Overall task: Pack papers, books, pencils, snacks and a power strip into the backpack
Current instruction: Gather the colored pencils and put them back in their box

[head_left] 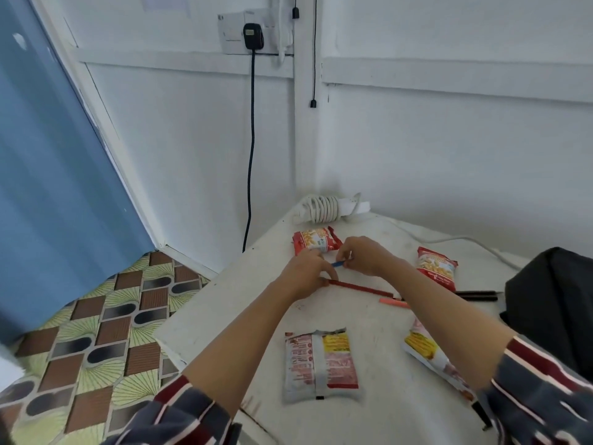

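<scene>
On the white table [224,303] my left hand [305,273] pinches the end of a red pencil [359,286] that lies flat. My right hand [365,256] pinches a blue pencil or pen [337,264] just above it. An orange pencil [393,302] and two black pens [478,295] lie to the right. Several snack packets are spread out: one red [316,240] behind my hands, one red [436,267] at the right, a silver-red one [321,364] near me, a white-yellow one [430,354] under my right forearm. The white power strip [330,208], cord coiled around it, sits at the far corner. The dark backpack [552,303] is at the right edge.
The table stands in a corner of white walls. A black plug and cable [252,139] hang from a wall socket. A white cord [475,244] trails across the table's far right. A blue door [48,155] and patterned floor [96,332] lie left.
</scene>
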`<state>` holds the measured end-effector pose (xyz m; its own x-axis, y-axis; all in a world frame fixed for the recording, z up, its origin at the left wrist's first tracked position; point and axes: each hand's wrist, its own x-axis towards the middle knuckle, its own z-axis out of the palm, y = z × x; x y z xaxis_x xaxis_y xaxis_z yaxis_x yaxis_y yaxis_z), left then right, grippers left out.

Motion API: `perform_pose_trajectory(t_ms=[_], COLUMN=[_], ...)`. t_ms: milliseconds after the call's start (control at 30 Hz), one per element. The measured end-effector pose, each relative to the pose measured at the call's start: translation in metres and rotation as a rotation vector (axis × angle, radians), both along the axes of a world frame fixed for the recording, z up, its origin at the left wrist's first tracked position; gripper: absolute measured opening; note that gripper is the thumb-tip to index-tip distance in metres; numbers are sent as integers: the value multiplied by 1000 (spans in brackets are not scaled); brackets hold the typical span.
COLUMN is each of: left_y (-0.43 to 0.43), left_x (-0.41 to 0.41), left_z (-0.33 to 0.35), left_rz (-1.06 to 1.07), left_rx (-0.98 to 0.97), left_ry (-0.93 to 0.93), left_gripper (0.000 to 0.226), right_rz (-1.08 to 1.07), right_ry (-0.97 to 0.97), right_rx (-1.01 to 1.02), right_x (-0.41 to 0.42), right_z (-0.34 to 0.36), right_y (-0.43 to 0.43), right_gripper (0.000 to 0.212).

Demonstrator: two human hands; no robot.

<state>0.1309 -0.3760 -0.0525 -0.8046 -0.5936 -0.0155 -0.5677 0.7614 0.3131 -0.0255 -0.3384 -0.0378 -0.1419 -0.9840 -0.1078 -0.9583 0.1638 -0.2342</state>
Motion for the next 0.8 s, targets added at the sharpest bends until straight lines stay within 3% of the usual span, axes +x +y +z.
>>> perform_pose_trajectory(t_ms=[333, 533, 667, 800], left_y=[-1, 28, 52, 58], left_x=[9, 0, -18, -33], left_z=[4, 8, 5, 4], left_rz=[20, 409, 541, 633], left_rx=[-14, 28, 48, 123], left_ry=[-48, 267, 161, 108], left_gripper=[24, 20, 36, 29], right_rz=[38, 23, 1, -15], right_ry=[-2, -10, -38, -74], right_rx=[16, -51, -88, -125], right_x=[1, 0, -3, -6], right_z=[0, 3, 8, 13], right_y=[16, 25, 30, 35], right_gripper=[21, 20, 19, 20])
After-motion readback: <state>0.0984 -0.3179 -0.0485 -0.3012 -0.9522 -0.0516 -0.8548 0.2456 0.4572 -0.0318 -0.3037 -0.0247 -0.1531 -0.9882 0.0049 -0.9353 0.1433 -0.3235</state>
